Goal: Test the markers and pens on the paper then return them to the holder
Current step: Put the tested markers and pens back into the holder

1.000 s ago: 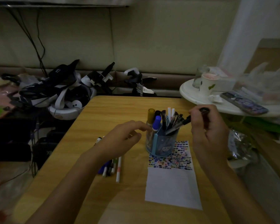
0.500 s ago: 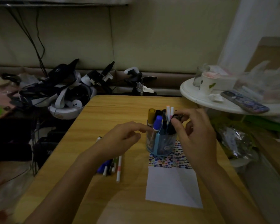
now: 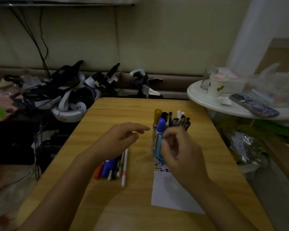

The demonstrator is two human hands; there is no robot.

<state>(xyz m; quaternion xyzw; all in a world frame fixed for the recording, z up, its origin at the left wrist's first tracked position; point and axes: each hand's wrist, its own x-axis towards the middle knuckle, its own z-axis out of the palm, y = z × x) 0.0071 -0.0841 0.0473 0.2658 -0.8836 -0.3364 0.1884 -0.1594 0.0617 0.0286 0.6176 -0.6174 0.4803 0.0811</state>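
The holder (image 3: 157,144), a blue cup, stands on the wooden table (image 3: 123,110) at the far end of the paper (image 3: 167,192), sitting on the band of coloured test marks (image 3: 160,165), probably so that each pen can go straight from the sheet into it. Pens and markers stand upright in it, a yellow marker (image 3: 157,115) and a blue marker (image 3: 160,125) on the side facing the left hand, and dark pens (image 3: 180,121) toward the far right.

The right hand (image 3: 182,154) hangs directly in front of the holder, hiding most of its near wall. Its fingers are curled in toward the palm; whether they pinch anything cannot be told, as the frame is dim and blurred there. The left hand (image 3: 122,139) hovers just left of the holder, fingers loosely extended and holding nothing, the forefinger pointing toward the rim.

Left of the holder and nearer the person, a loose bunch of pens (image 3: 112,167) lies on the table beneath the left wrist (apparently those awaiting a test), kept apart from the finished ones.
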